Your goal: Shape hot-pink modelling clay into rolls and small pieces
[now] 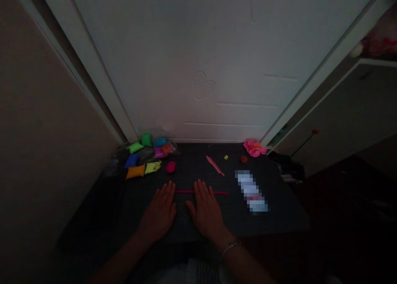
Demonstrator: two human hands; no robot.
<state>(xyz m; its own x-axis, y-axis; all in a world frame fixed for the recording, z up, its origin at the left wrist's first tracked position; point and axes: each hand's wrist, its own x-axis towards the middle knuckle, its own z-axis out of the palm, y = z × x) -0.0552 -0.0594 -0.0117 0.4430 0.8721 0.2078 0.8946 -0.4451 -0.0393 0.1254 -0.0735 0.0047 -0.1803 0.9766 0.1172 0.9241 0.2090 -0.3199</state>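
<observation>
A long, thin red clay strand [185,191] lies left to right across the dark table. My left hand [159,211] rests flat over its left end, fingers stretched out. Flat on the strand's middle lies my right hand [206,209], with its thumb spread to the left. The strand's right end sticks out past my right fingers, and the parts under both hands are hidden. Just beyond my left fingertips sits a lump of red-pink clay [170,167]. Farther back, pink modelling tools [214,165] lie at a slant.
Colourful clay packets, among them an orange one [135,172] and a blue one [132,160], lie at the back left. A tiny yellow piece [226,157], a reddish-brown lump [243,159] and a pink flower-like piece [254,148] are at the back right. A blurred-out bright rectangle [250,191] lies right of my hands.
</observation>
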